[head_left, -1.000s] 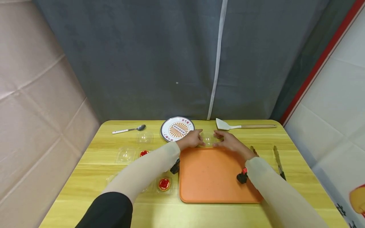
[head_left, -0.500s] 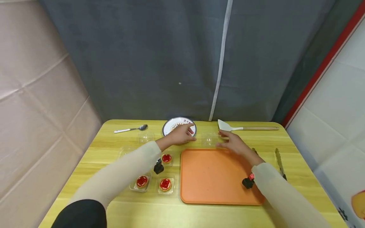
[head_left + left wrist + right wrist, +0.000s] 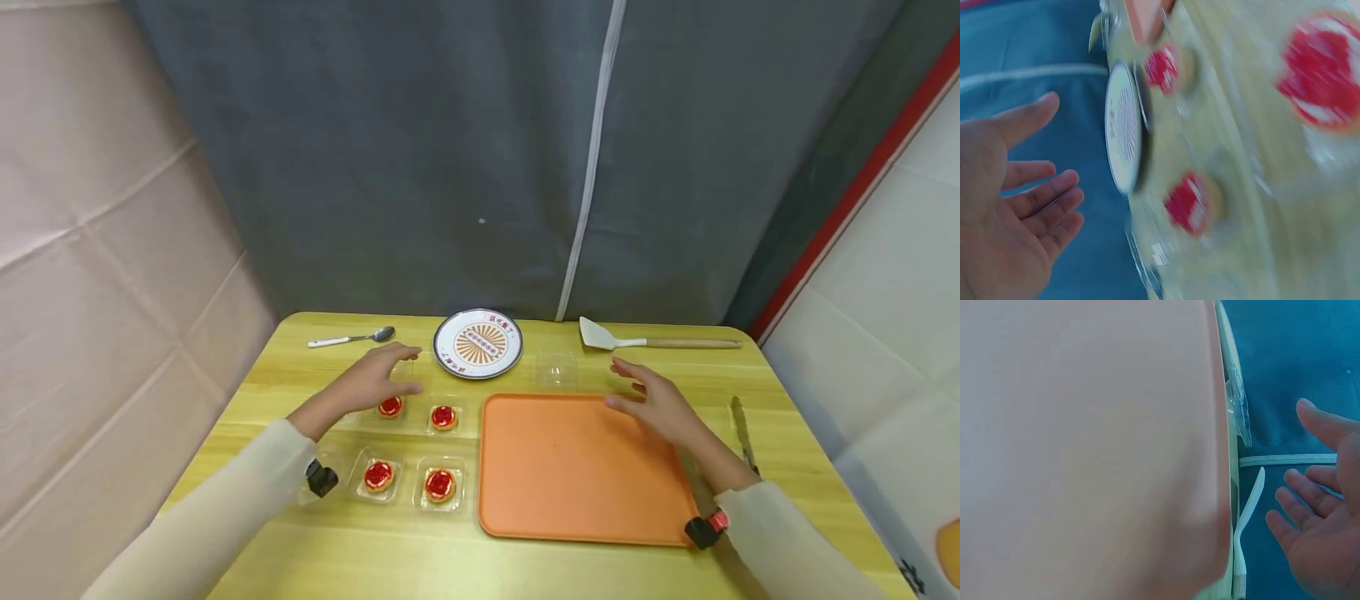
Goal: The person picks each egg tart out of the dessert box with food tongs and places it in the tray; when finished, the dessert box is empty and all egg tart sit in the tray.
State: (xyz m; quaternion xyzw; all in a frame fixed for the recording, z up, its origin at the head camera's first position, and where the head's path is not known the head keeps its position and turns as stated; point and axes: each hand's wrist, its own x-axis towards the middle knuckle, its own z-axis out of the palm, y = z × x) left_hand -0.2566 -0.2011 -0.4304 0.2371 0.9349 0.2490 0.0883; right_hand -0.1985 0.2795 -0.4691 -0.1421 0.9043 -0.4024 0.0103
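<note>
My left hand (image 3: 367, 385) hovers over the back left of the table, fingers spread and holding nothing. Below and beside it sit several small tarts with red topping, among them a front tart (image 3: 378, 476) and a right-hand one (image 3: 444, 417), each in a clear plastic tray. The left wrist view shows the palm (image 3: 1010, 219) with relaxed fingers, apart from the tarts. Over the right part of an orange tray (image 3: 577, 475) is my right hand (image 3: 660, 407), also holding nothing. A clear plastic lid (image 3: 557, 370) lies behind the tray, left of the right fingertips.
A patterned plate (image 3: 477, 343) stands at the back middle. The spoon (image 3: 352, 337) lies back left, the white spatula (image 3: 637, 340) back right. Metal tongs (image 3: 742, 429) lie at the right, partly hidden by my right arm. A grey curtain (image 3: 412, 167) hangs behind the table.
My left hand has left the clear lid and moved left past the plate to above the tarts. The right hand has drawn back rightward from the lid, which stays behind the tray.
</note>
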